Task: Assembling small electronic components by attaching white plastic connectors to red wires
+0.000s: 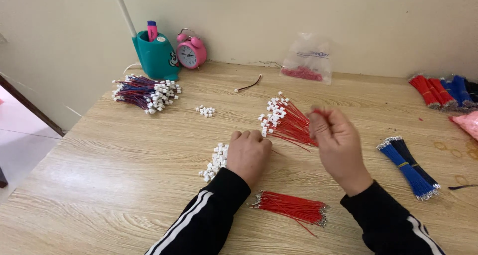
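Resting knuckles-up on the wooden surface (124, 155), the left hand (248, 154) is curled into a loose fist beside a small heap of white connector housings (214, 161); whether anything is pinched inside the fist cannot be told. The heap lies touching the hand's outer side, which appears to keep loose housings within easy reach.

The right hand (337, 144) is raised just off the surface and motion-blurred. Its fingers are drawn together near a trace of red at the fingertips, apparently a single wire, though the blur prevents confirmation.

Between and just beyond the hands lies a fanned pile of red wires with white housings fitted (285, 121). Their long axes run diagonally, housing ends pointing up-left and away from the person, bare ends pointing toward the right hand.

Near the person, between the two sleeves, lies a bundle of bare red wires (293, 207), long axis roughly left to right with a slight tilt. It seems to be placed as supply stock.

A blue wire bundle (408, 166) lies right of the right hand, running diagonally. At the far left, well apart, sits a pile of mixed-colour wires with housings (147, 92), in front of a teal pen holder (156, 56) and a pink alarm clock (190, 51).
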